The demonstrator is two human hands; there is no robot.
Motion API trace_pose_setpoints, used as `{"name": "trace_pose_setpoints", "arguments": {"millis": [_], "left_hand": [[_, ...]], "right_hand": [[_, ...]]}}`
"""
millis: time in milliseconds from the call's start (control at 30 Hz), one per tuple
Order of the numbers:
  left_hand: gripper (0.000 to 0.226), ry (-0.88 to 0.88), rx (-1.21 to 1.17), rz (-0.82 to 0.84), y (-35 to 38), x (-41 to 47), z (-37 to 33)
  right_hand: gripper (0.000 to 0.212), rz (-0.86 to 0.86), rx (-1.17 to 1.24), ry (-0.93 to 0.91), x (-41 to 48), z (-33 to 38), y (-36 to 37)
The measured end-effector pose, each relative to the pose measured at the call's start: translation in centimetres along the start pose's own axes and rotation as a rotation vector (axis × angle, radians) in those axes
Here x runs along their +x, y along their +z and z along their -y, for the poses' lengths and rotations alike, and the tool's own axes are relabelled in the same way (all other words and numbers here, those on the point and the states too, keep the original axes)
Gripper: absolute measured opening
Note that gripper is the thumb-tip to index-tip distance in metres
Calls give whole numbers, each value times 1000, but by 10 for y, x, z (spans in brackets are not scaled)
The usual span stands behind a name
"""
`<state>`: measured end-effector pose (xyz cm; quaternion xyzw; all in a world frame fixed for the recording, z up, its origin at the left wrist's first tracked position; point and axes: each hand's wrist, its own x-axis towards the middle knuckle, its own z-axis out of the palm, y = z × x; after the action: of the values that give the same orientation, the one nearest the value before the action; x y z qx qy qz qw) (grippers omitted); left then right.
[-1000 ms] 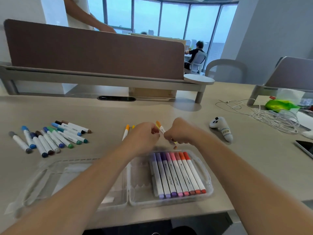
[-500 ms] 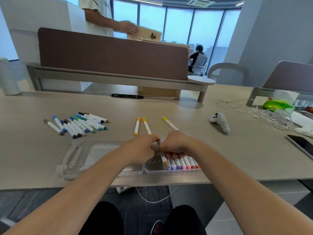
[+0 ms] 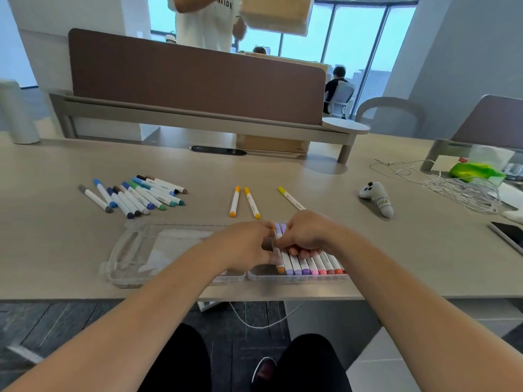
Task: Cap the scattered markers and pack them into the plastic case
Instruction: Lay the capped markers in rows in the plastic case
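Observation:
The clear plastic case point(image 3: 133, 251) lies open at the table's front edge. Its right half point(image 3: 297, 276) holds a row of capped markers point(image 3: 312, 265), purple through pink to red. An orange marker point(image 3: 280, 267) lies at the left end of that row. My left hand point(image 3: 243, 244) and my right hand point(image 3: 305, 236) meet over it and grip its upper part; my right fingers curl down onto the row. Beyond the case lie two orange-yellow markers point(image 3: 234, 200) point(image 3: 252, 202), a yellow marker point(image 3: 290, 198), and several blue, green, grey and brown markers point(image 3: 135, 193) at the left.
A white controller point(image 3: 377, 198), a tangle of white cable point(image 3: 458, 190), a green object point(image 3: 475, 171) and a phone point(image 3: 509, 236) lie to the right. A brown divider panel point(image 3: 198, 77) stands at the back, with a person point(image 3: 206, 21) behind it carrying a box.
Both hands brought the orange marker down from above the table into the case, at the left end of the row. The camera tilted up and back.

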<state>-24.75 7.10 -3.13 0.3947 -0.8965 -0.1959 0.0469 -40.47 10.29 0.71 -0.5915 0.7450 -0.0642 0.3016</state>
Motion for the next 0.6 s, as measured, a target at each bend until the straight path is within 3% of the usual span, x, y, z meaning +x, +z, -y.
{"name": "trace_pose_setpoints", "arguments": {"millis": [333, 433, 600], "left_hand": [[41, -13, -29, -18, 3, -3, 0], [38, -8, -98, -31, -5, -4, 1], [23, -117, -345, -333, -32, -8, 19]], "right_hand": [[38, 18, -105, -5, 5, 2, -1], [30, -1, -111, -19, 7, 2, -4], [28, -143, -31, -65, 29, 16, -4]]}}
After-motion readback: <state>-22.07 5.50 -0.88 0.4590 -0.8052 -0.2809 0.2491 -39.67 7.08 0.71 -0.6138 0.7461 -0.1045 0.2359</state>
